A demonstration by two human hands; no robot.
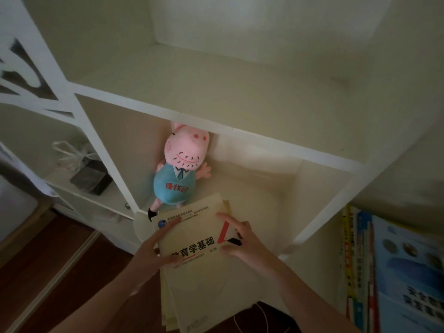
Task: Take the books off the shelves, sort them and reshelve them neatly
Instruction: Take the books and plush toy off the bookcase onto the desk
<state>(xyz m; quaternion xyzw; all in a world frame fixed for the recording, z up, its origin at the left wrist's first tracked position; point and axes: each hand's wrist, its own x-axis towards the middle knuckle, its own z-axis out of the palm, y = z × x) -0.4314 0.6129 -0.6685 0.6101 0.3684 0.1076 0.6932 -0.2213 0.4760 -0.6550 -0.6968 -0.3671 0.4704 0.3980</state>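
While both hands held it, the stack of cream books (192, 296) sat tilted at the mouth of the lower compartment of the white shelf (240, 131). Its far corner lay just beside the feet of a plush pig (182, 164).

Top book (199, 224): on the bold black cover title we read "育学基础", with the first character partly under the thumb. A small round blue emblem sat at upper left and a red and black angular mark at right. The smaller print was too blurred for us to read.

Left hand (153, 248): fingers clamped on the stack's left edge, thumb on the cover, forefinger laid along the upper corner.

Right hand (242, 241): fingers clamped on the right edge, forefinger and thumb spread apart on the cover.

The pig's teal shirt carried red characters, "赚钱的". We noted more books (396, 272) standing at right, with blue covers and blurred lettering. On the side shelf at left, a clear plastic bag (81, 162) held a dark box.
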